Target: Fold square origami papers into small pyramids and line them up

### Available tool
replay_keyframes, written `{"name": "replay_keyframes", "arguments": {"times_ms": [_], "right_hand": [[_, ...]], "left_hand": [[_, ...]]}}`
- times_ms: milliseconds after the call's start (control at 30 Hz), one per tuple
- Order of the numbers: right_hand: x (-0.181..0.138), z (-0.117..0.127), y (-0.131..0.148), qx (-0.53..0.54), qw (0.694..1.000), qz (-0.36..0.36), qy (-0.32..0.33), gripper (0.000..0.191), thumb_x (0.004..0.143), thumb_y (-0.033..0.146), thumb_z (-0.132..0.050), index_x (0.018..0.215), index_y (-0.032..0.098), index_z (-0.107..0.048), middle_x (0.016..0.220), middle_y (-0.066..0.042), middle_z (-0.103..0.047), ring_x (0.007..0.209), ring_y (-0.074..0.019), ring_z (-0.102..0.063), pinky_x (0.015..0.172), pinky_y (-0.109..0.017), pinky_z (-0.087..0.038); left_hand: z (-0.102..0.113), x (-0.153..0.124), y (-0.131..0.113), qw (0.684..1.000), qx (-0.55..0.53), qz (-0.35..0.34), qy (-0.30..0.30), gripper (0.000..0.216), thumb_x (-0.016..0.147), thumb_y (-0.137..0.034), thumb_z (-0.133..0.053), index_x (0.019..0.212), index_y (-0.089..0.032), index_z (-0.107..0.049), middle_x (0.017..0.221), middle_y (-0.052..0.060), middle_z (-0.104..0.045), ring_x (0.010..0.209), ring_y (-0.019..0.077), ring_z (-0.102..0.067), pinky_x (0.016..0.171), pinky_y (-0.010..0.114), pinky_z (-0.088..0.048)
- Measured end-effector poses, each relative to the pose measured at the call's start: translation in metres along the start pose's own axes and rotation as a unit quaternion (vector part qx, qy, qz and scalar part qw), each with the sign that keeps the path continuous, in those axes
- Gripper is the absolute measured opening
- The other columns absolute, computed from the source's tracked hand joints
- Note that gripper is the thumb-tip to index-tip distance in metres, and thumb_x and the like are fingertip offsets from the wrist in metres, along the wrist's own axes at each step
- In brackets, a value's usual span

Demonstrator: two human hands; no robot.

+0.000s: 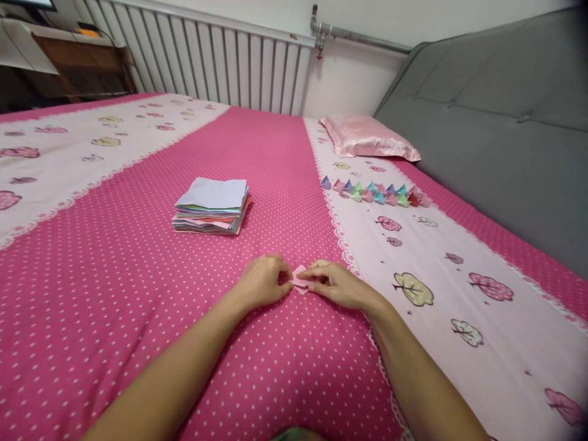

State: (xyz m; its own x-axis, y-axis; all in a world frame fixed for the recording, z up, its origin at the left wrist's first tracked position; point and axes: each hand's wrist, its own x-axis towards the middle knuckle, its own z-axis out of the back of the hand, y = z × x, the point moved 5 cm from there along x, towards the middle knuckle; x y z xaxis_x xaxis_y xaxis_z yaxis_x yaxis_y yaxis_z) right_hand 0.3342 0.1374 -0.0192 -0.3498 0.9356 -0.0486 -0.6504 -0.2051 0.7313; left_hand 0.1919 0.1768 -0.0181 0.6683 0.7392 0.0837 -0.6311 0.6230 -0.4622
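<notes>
A small piece of folded pink paper [301,283] is between my two hands, just over the dotted pink bedspread. My left hand [265,278] pinches its left side with thumb and fingers. From the right, my right hand [334,283] grips the other side, thumb below and fingers above. The inner folds are too small to make out. Beyond my left hand stands a stack of coloured square paper [211,205], a pale sheet on top. Farther off to the right, several small folded paper pieces [377,193] in pink, green, blue and red are lined up in rows.
The bed's pink and white bedspread [271,159] spreads all around. A shiny pink pillow [370,136] lies by the grey padded headboard [496,92] at right. At the back are a white radiator [215,55], a pipe [358,37] and a wooden desk [78,58].
</notes>
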Motion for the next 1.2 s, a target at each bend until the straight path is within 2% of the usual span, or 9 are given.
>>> {"name": "replay_keyframes", "arguments": {"times_ms": [200, 300, 433, 533, 767, 1033, 1200], "right_hand": [[0.0, 0.001, 0.002, -0.011, 1.0, 0.005, 0.003, 0.029, 0.085, 0.025, -0.048, 0.109, 0.024, -0.063, 0.093, -0.005, -0.064, 0.083, -0.0168, -0.055, 0.076, -0.029, -0.041], [0.001, 0.001, 0.001, -0.012, 1.0, 0.002, -0.006, 0.028, 0.085, 0.024, -0.045, 0.104, 0.024, -0.066, 0.093, -0.005, -0.066, 0.084, -0.0177, -0.056, 0.075, -0.029, -0.04], [0.004, -0.002, -0.003, -0.024, 0.998, -0.041, -0.051, 0.024, 0.083, 0.023, -0.045, 0.087, 0.02, -0.068, 0.084, -0.003, -0.067, 0.073, -0.0165, -0.057, 0.066, -0.026, -0.039], [0.006, -0.004, -0.005, -0.054, 0.991, -0.071, -0.096, 0.02, 0.081, 0.022, -0.046, 0.082, 0.018, -0.066, 0.077, -0.002, -0.067, 0.067, -0.0157, -0.056, 0.062, -0.025, -0.037], [0.007, -0.008, -0.006, -0.102, 0.979, -0.115, -0.136, 0.013, 0.081, 0.021, -0.047, 0.08, 0.018, -0.06, 0.076, -0.003, -0.066, 0.069, -0.0158, -0.058, 0.06, -0.025, -0.035], [0.008, -0.012, -0.01, -0.089, 0.97, -0.144, -0.176, 0.005, 0.079, 0.023, -0.053, 0.08, 0.018, -0.056, 0.075, -0.002, -0.064, 0.069, -0.0151, -0.057, 0.061, -0.025, -0.036], [0.009, -0.012, -0.013, -0.08, 0.967, -0.15, -0.19, 0.005, 0.077, 0.022, -0.057, 0.079, 0.018, -0.055, 0.073, -0.001, -0.063, 0.068, -0.0153, -0.056, 0.062, -0.026, -0.037]], "left_hand": [[-0.004, 0.003, 0.003, 1.0, -0.018, 0.009, 0.004, 0.02, 0.076, -0.028, -0.05, 0.075, -0.016, -0.067, 0.075, 0.005, -0.063, 0.066, 0.0147, -0.055, 0.061, 0.024, -0.039], [-0.005, 0.004, 0.002, 0.999, -0.005, 0.031, -0.004, 0.019, 0.076, -0.026, -0.049, 0.073, -0.015, -0.065, 0.076, 0.006, -0.063, 0.067, 0.0152, -0.055, 0.061, 0.025, -0.038], [-0.007, 0.003, 0.005, 0.996, -0.004, 0.089, -0.013, 0.02, 0.076, -0.027, -0.05, 0.071, -0.015, -0.065, 0.075, 0.007, -0.064, 0.066, 0.0163, -0.056, 0.059, 0.026, -0.036], [-0.009, 0.003, 0.007, 0.994, -0.006, 0.109, -0.02, 0.022, 0.076, -0.029, -0.051, 0.069, -0.015, -0.066, 0.071, 0.007, -0.065, 0.063, 0.0166, -0.055, 0.057, 0.026, -0.034], [-0.01, 0.004, 0.011, 0.988, -0.023, 0.148, -0.029, 0.021, 0.072, -0.025, -0.051, 0.065, -0.014, -0.068, 0.064, 0.007, -0.066, 0.058, 0.015, -0.055, 0.056, 0.025, -0.034], [-0.008, 0.004, 0.008, 0.981, -0.008, 0.19, -0.037, 0.018, 0.069, -0.023, -0.053, 0.064, -0.014, -0.067, 0.064, 0.008, -0.067, 0.058, 0.016, -0.057, 0.056, 0.025, -0.036], [-0.008, 0.002, 0.012, 0.98, 0.017, 0.191, -0.045, 0.015, 0.067, -0.019, -0.051, 0.063, -0.014, -0.065, 0.063, 0.008, -0.066, 0.057, 0.0162, -0.056, 0.056, 0.026, -0.035]]}}
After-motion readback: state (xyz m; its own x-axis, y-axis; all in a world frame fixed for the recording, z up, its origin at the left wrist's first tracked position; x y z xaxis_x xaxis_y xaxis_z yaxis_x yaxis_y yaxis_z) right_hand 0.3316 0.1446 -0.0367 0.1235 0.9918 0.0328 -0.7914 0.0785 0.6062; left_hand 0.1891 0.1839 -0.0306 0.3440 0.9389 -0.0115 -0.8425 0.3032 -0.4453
